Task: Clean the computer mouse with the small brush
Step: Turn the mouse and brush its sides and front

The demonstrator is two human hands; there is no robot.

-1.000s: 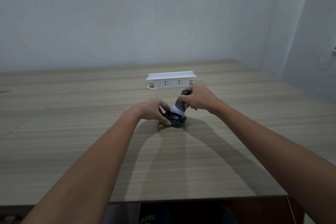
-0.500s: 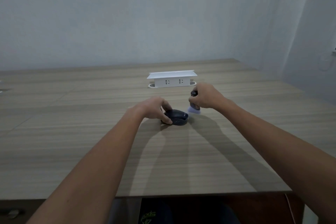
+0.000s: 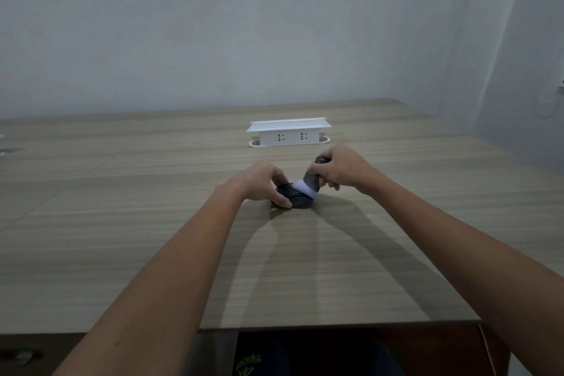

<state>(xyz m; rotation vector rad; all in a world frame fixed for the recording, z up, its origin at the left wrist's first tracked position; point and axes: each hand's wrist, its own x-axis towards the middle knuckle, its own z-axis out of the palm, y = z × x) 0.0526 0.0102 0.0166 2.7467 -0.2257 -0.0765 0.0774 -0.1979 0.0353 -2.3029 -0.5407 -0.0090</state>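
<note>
Back from beside it, brush (image 3: pixel 309 185) bristles touch the mouse (image 3: pixel 297 200).

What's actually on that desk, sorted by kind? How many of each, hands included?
Hands: 2, left hand steadying, right hand brushing
Computer mouse: 1, dark
Small brush: 1, pale bristles on the mouse
White socket box: 1, farther back on the table
Total: 5

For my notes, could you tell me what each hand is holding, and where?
The right hand grips the brush by its dark handle; the left hand holds the mouse by its left side.
</note>
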